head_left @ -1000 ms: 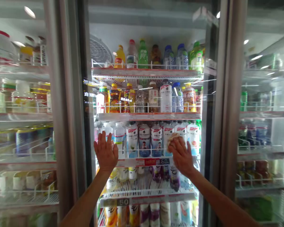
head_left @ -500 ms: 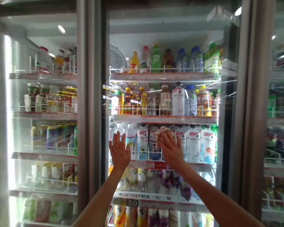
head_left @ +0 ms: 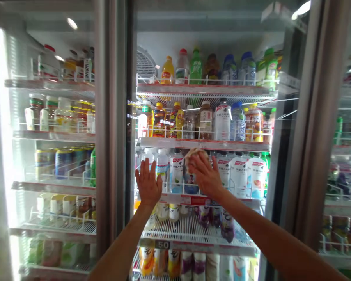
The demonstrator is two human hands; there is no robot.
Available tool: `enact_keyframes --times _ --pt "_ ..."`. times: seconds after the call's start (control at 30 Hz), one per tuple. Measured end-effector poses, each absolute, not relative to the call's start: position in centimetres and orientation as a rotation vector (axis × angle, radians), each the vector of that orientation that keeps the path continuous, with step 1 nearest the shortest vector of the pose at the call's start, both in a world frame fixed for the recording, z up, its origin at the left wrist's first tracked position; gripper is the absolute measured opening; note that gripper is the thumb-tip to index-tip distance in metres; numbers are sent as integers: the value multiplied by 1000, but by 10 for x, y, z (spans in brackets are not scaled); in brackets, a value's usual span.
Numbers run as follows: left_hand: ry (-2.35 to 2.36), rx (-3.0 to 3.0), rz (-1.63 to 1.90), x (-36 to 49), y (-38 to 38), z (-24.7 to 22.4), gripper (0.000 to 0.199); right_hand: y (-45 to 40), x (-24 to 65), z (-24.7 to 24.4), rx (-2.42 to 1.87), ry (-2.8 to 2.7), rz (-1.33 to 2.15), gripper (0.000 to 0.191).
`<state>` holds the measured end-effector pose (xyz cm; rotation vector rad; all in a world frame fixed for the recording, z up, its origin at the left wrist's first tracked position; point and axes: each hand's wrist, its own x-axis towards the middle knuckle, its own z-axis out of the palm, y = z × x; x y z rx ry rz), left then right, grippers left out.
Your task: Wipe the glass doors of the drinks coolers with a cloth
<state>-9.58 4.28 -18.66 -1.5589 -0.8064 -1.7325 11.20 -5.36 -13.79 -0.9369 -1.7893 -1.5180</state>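
My left hand (head_left: pixel 149 183) lies flat against the glass door (head_left: pixel 207 37) of a drinks fridge, its fingers pointing up and spread a little. Nothing is in it. To its right, my right hand (head_left: pixel 206 173) presses a crumpled pale cloth (head_left: pixel 195 154) to the same pane. The cloth pokes out above and left of the fingers; the palm hides the rest. Behind the glass, level with both hands, white-labelled bottles (head_left: pixel 239 175) stand on a shelf.
A metal door frame (head_left: pixel 112 117) runs upright on the left, and another frame (head_left: pixel 318 128) on the right. More shelves of bottles and cans (head_left: pixel 63 164) show behind the left door. Ceiling lights reflect in the glass.
My right hand has moved a little left and up across the glass with the cloth. My left hand stays at nearly the same spot. The view has shifted slightly.
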Motion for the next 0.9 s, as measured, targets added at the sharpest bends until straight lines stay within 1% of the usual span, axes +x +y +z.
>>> enact_keyframes --times 0.07,0.1,0.17,0.23,0.3,0.37,0.47,0.53,0.6,0.73,0.77,0.83,0.9 --pt "-809 -1563 -1732 -96 42 -187 56 -49 108 -121 -963 -1673 -1496 38" --pt "-810 -1564 -1730 -97 42 -187 56 -48 105 -122 -960 -1672 -1496 38" --pt "-807 -1562 -1727 -97 42 -186 57 -49 98 -144 -923 -1796 -1516 37" --pt "-799 -1557 -1726 -97 43 -186 57 -54 96 -177 -844 -2043 -1555 36" --pt "-789 -1554 -1726 -96 43 -186 58 -58 99 -194 -762 -2235 -1587 35" --pt "-779 -1554 -1726 -96 43 -186 59 -60 106 -184 -770 -2192 -1602 36" --pt "-772 -1561 -1735 -97 43 -187 59 -57 115 -133 -903 -1814 -1583 36" --pt "-774 -1572 -1743 -98 43 -187 59 -54 117 -109 -993 -1644 -1560 37" --pt "-768 -1585 -1746 -98 43 -187 59 -55 115 -112 -1023 -1663 -1556 39" --pt "-751 -1594 -1732 -100 43 -188 58 -62 111 -164 -825 -2146 -1642 39" --pt "-751 -1593 -1728 -100 43 -188 58 -63 111 -171 -775 -2233 -1661 39" --pt "-750 -1581 -1723 -100 43 -189 58 -60 111 -164 -771 -2214 -1673 37" --pt "-744 -1566 -1718 -99 43 -189 58 -54 110 -135 -864 -1983 -1634 35"
